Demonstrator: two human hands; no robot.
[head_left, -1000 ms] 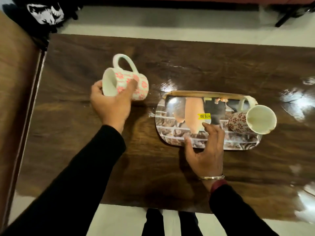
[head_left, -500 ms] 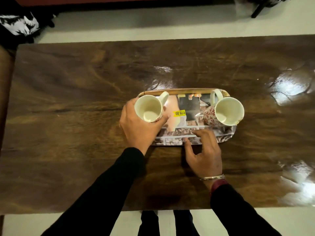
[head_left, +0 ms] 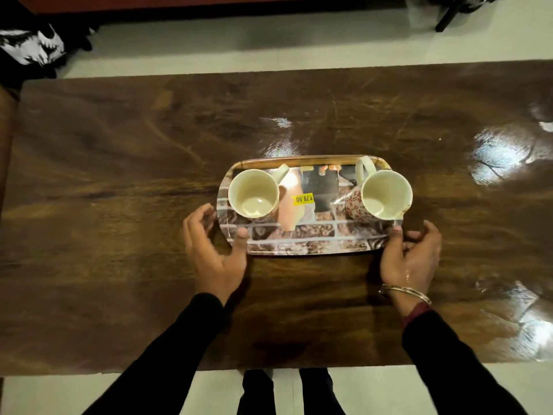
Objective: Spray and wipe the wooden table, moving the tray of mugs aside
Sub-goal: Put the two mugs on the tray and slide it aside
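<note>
A printed tray with a yellow price sticker lies in the middle of the dark wooden table. Two cream mugs stand upright on it: a mug at its left end and a red-patterned mug at its right end. My left hand holds the tray's near left corner, thumb on top of the rim and fingers curled at the edge. At the near right corner my right hand, with a bangle on the wrist, grips the same way.
Shiny wet-looking patches glare on the right side of the table. A black and white cloth lies on the floor beyond the far left corner. A dark stand leg is at the top right. My legs stand at the near edge.
My left hand carried the pink-patterned mug onto the tray's left end, set it upright and let go. Both hands then moved to the tray's near corners and took hold.
</note>
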